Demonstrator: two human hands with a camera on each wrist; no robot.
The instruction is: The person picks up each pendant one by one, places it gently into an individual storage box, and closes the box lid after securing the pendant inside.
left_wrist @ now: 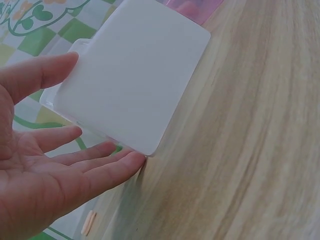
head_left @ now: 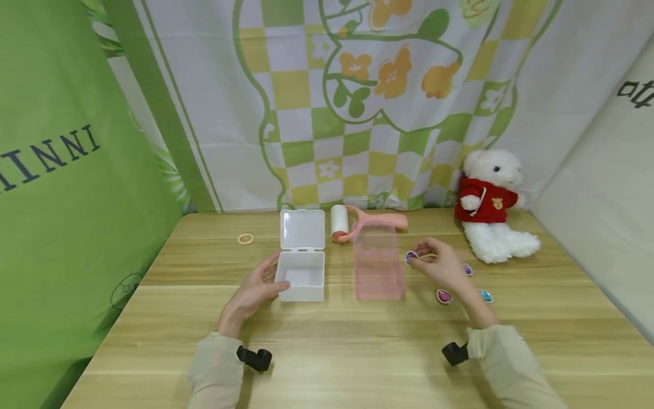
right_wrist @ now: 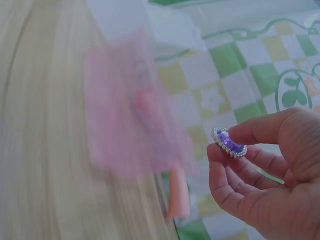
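Observation:
An open-lidded white plastic box (head_left: 301,292) sits mid-table. My left hand (head_left: 255,291) is at its left side, thumb resting at the near rim and loosely straight fingers along the side wall; in the left wrist view the little fingertip touches the box's lower corner. My right hand (head_left: 439,264) pinches a purple gem (right_wrist: 230,144) with a silver beaded rim between thumb and forefinger, just right of an open pink translucent box (head_left: 379,284). A thin tan strip shows by the right fingers; I cannot tell what it is.
A pink-handled lint roller (head_left: 339,221) lies behind the boxes. Below the right hand are a magenta gem (head_left: 444,296), a blue gem (head_left: 486,296) and another purple gem (head_left: 467,269). A white teddy bear (head_left: 490,199) sits back right. A tan ring (head_left: 245,239) lies back left.

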